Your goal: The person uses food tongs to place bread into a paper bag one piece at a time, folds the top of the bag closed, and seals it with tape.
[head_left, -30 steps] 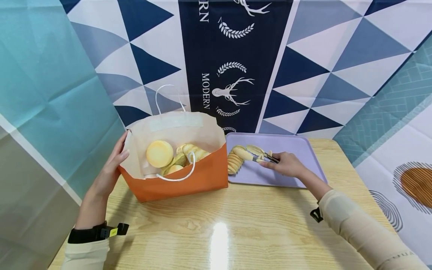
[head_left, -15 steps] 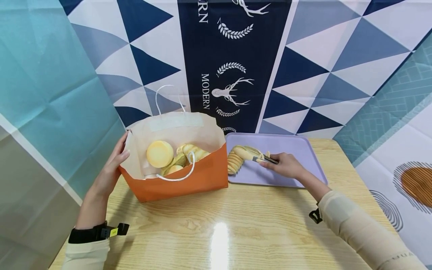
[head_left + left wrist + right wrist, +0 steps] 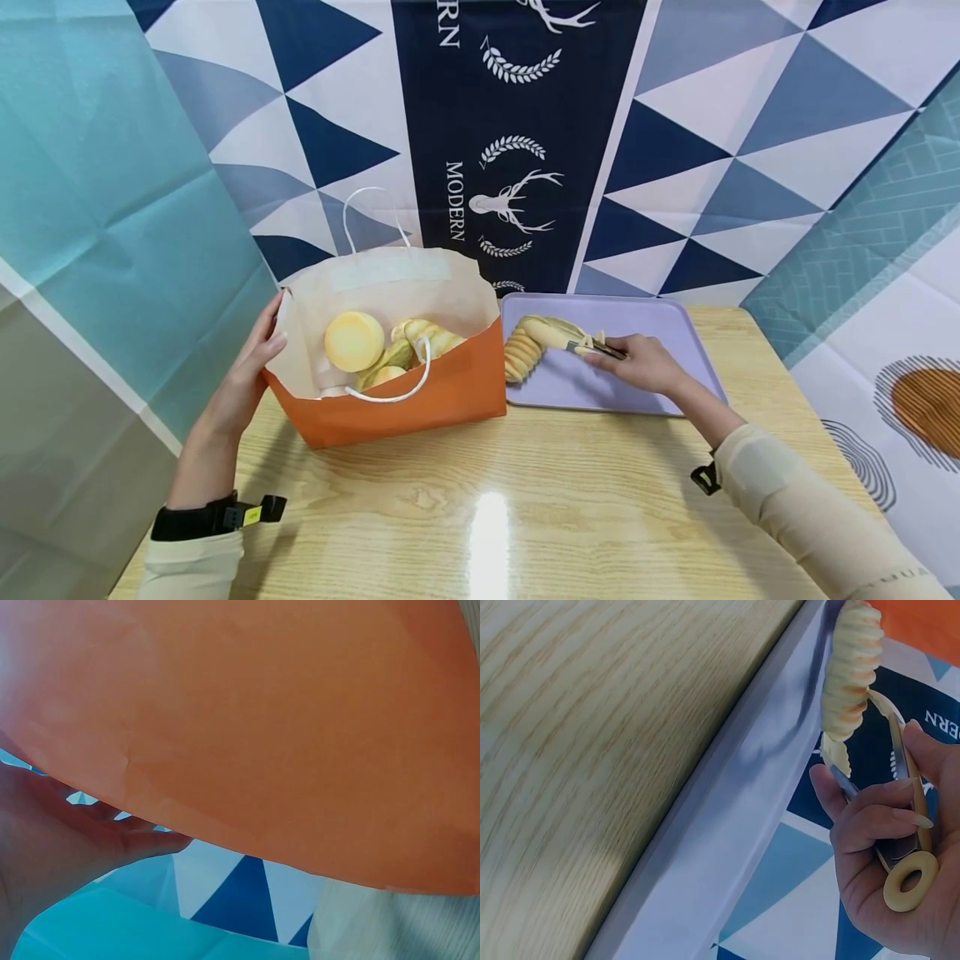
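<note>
My left hand (image 3: 243,367) holds the left rim of an orange paper bag (image 3: 390,421), with the thumb lying over its edge. In the left wrist view, the bag's outer face fills the picture and hides my fingertips. Inside the bag are a round yellow bun (image 3: 353,342) and several other bread pieces. My right hand (image 3: 641,362) grips a pair of tongs (image 3: 911,795) with pale tips and a ring at the end. The tongs' tips sit around one end of a ridged bread roll (image 3: 853,671), which overlaps the left part of the lilac tray (image 3: 667,367).
The bag stands directly left of the tray on a wood-grain table (image 3: 420,517). Its white cord handles (image 3: 393,398) arch at the front and back of the opening. A patterned cloth backdrop (image 3: 525,108) rises right behind both.
The tongs' arms have come together at the bread roll. My right hand, the tongs and the roll have shifted slightly upward in the head view. My left hand keeps its place on the bag.
</note>
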### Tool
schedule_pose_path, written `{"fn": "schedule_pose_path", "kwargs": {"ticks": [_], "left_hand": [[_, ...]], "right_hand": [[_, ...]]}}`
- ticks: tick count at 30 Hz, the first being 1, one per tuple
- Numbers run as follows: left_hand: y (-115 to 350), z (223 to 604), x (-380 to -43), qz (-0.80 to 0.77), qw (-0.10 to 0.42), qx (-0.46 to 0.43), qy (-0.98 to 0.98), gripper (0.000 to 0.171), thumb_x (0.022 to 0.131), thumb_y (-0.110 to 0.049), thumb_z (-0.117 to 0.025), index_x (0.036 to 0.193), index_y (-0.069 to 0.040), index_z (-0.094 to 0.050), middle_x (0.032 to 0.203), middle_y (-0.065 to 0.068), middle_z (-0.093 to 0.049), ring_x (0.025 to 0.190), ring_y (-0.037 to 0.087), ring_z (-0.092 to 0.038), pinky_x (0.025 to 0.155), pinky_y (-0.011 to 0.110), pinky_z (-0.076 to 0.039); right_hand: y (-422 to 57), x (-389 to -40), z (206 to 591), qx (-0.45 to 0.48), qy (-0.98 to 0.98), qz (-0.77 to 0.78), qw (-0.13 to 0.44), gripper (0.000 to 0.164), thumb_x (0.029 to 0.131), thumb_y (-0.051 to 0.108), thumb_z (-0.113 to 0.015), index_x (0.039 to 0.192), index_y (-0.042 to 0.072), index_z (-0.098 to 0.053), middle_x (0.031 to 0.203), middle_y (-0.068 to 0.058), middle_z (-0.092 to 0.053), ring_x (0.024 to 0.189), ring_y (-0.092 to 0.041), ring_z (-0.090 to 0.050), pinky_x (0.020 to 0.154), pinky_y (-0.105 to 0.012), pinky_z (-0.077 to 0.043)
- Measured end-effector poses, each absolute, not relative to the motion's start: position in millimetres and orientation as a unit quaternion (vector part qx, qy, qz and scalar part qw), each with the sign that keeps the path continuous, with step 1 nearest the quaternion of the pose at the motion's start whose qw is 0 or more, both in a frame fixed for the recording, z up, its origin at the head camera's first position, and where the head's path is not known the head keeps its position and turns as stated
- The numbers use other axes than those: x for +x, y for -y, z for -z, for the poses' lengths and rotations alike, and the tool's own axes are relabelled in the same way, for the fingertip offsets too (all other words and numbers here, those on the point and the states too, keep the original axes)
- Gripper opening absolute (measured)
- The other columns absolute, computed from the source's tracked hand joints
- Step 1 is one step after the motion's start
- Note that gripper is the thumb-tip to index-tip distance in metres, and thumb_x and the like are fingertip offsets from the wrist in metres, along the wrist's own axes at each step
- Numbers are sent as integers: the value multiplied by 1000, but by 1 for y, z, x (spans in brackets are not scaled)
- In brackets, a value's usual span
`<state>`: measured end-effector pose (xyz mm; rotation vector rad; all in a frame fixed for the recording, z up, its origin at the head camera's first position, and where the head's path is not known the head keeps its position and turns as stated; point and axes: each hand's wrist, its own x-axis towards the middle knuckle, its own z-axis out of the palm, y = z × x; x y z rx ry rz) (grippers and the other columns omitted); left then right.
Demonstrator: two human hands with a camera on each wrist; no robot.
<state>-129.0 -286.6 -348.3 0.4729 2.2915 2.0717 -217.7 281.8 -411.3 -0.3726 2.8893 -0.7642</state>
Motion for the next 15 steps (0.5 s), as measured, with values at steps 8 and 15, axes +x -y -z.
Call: {"fn": "schedule_pose_path", "kwargs": {"ticks": [8,15], "left_hand": [[285,348,-130,-663,8,150,-733,68,109,-36,-36,172,-28,-10,175,3,-7,153,23,-11,120,69,-8],[284,349,-130,-665,9,151,-731,68,109,-35,-36,172,-27,-10,175,5,-7,152,22,-12,121,67,-9]], "right_hand": [[-289,-216,403,-113,-958,257,59,74,102,58,-64,145,-3,-62,114,-21,-74,85,-28,-59,73,-38,-44],[-295,-217,390,-115,-957,261,43,68,102,56,-64,136,-2,-69,100,-13,-72,84,-24,-57,73,-37,-43]]}}
